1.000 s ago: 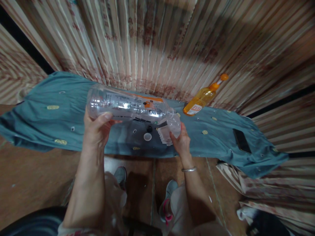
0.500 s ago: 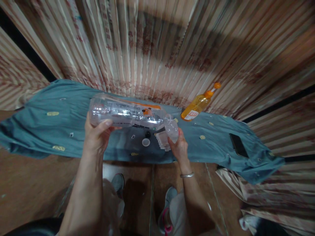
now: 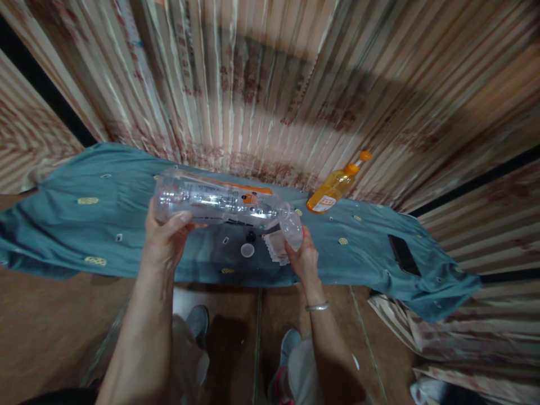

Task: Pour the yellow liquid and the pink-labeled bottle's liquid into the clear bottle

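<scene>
My left hand is closed round the base end of a large clear plastic bottle with an orange and black print. The bottle lies tilted on its side above the cloth, its neck toward the right. At its mouth is a small translucent bottle, held by my right hand. The two necks meet or overlap; I cannot tell which. Below them on the cloth are a round white cap, a dark cap and a pale packet with a jagged edge.
A blue-green cloth covers the narrow table. An orange pump bottle stands at the back, right of centre. Farther right lies a black phone. Striped curtains hang behind, with dark poles at both sides.
The view has shifted slightly, so the cloth and most things on it sit a little lower and further left. Both hands keep their hold on the two bottles.
</scene>
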Demonstrator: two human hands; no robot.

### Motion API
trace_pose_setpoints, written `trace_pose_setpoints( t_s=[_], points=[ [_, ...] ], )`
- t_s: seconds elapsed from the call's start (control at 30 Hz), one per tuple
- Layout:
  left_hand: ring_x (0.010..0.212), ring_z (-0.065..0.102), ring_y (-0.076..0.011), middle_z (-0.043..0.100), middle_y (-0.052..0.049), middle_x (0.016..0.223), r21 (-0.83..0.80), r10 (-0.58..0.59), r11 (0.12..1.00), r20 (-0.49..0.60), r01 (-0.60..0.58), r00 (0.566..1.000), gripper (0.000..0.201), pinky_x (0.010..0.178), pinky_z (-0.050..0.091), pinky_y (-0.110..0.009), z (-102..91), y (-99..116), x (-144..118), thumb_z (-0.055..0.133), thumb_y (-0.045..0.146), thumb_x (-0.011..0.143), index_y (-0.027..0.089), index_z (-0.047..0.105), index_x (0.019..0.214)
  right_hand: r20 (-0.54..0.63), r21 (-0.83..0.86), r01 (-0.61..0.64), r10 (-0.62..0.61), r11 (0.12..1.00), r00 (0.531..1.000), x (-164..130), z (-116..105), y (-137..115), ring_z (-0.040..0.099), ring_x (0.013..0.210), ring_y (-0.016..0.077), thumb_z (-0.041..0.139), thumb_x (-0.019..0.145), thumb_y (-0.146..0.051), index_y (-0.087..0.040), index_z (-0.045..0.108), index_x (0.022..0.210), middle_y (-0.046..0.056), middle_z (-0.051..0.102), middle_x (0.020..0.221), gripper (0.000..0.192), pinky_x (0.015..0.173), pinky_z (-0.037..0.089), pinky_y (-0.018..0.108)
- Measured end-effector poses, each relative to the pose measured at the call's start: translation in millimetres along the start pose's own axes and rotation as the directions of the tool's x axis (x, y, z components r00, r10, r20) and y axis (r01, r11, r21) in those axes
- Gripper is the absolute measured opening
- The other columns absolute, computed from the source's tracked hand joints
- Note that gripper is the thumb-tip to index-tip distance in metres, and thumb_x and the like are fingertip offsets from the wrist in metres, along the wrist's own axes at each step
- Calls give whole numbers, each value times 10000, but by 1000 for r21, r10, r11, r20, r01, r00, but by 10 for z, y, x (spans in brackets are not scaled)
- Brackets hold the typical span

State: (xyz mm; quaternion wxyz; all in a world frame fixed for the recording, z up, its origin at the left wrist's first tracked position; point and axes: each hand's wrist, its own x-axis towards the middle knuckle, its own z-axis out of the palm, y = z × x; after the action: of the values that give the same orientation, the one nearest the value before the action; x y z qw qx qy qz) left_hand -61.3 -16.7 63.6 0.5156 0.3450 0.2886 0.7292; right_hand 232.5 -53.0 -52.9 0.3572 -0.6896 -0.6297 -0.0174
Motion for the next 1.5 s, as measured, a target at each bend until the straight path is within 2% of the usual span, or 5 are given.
trace_pose_setpoints(
  t_s=[0.2,0.97,1.17,1.3,1.5],
  points=[
    [599,637,-143,670,10,782,1,-17,1000,-22,17,1000,532,428,528,-193,16,13,-12,796,130,438,192,580,920,-11,1,-17,17,1000,1000,3,-11,-35,594,1145,273,586,815,-341,-115,350,1380,185,594,1266,653,918,512,414],
    [593,631,-129,663,10,787,9,5,1000,-18,-5,1000,513,541,573,-249,-10,-21,-4,801,155,457,205,575,915,-17,-49,14,-15,999,1000,-14,13,10,585,1161,267,567,826,-365,-124,313,1399,190,576,1290,671,907,513,407],
    [588,621,-120,654,22,777,-4,-8,1000,-16,8,1000,524,481,535,-200,24,15,-23,796,137,453,214,573,922,-13,-42,25,-25,999,1000,-12,-3,-14,582,1168,274,560,836,-352,-122,317,1398,194,569,1299,655,916,511,415],
    [576,615,-117,649,27,771,2,-9,1000,-11,9,1000,604,489,540,-215,44,29,-23,794,129,447,224,565,997,-8,-32,-5,5,999,1000,-5,-12,-28,595,1146,273,571,822,-324,-124,326,1391,193,572,1297,651,910,513,420],
    [571,619,-134,655,15,764,15,-13,1000,-33,14,999,530,466,535,-226,53,29,-25,782,128,436,203,564,913,1,-11,13,-13,1000,1000,3,-27,-18,598,1131,266,569,816,-332,-122,334,1385,184,586,1272,651,899,513,405]
  ],
)
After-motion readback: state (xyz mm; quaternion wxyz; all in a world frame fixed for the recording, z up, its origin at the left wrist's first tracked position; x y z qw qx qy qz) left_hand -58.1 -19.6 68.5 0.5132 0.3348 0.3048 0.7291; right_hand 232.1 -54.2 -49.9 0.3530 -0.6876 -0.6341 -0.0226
